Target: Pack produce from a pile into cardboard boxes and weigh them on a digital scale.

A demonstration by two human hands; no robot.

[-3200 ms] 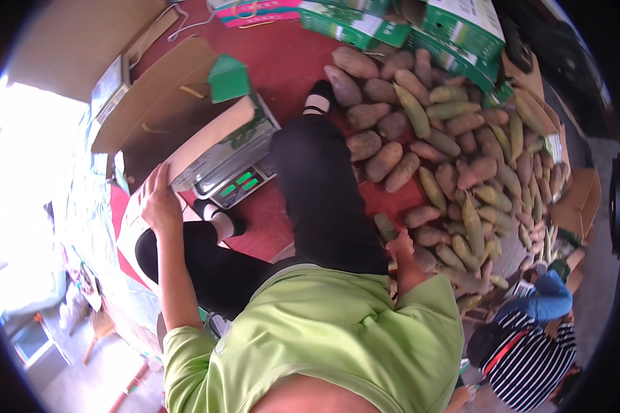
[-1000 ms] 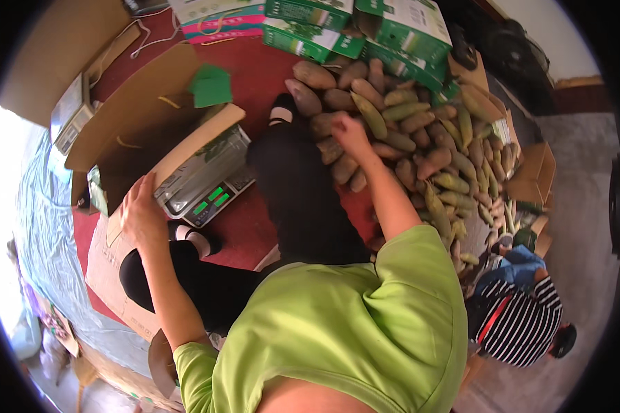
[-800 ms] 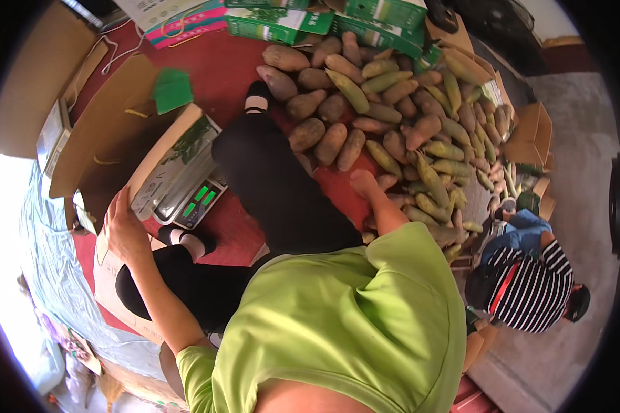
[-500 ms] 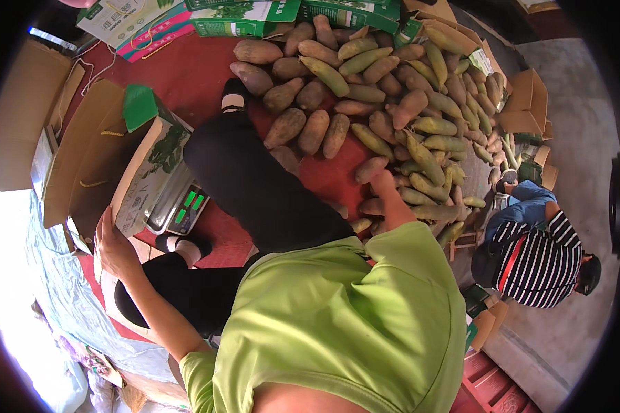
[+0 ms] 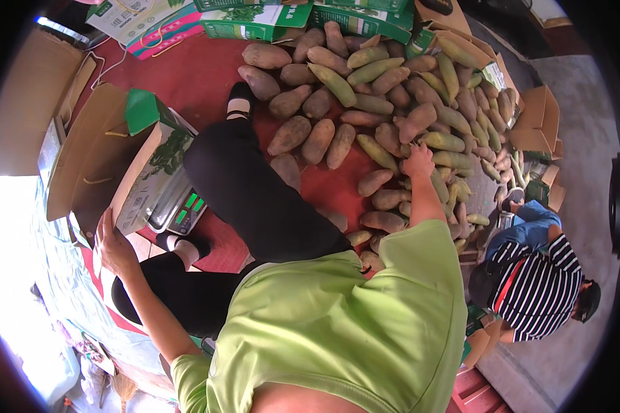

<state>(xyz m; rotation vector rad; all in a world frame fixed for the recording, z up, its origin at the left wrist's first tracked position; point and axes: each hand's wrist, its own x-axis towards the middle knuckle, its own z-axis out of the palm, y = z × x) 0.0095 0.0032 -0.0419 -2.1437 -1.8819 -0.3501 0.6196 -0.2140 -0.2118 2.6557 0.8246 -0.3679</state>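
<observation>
My left hand [image 5: 115, 249] holds the near edge of an open cardboard box [image 5: 132, 182], its fingers curled over the flap. That box is tilted on a metal weighing scale [image 5: 177, 206] with a lit green display. To the right, my right hand [image 5: 418, 162] reaches into a heap of roots. Its fingers are closed around the upper part of a long green radish [image 5: 439, 186], which still lies in the heap. Close by my wrist is a thick brown root [image 5: 374, 182], lying loose on the red floor covering.
Brown roots [image 5: 317, 142] and green radishes [image 5: 333, 84] spread across the red floor [image 5: 193, 76]. Green and white boxes [image 5: 248, 24] line the back. At right, a person in a striped top [image 5: 539, 275] bends near open brown cartons [image 5: 534, 124]. My bent leg [image 5: 255, 186] separates scale and heap.
My right hand has let go of the brown root and moved right and slightly farther onto the green radish. My left hand stays on the box. The view has shifted slightly.
</observation>
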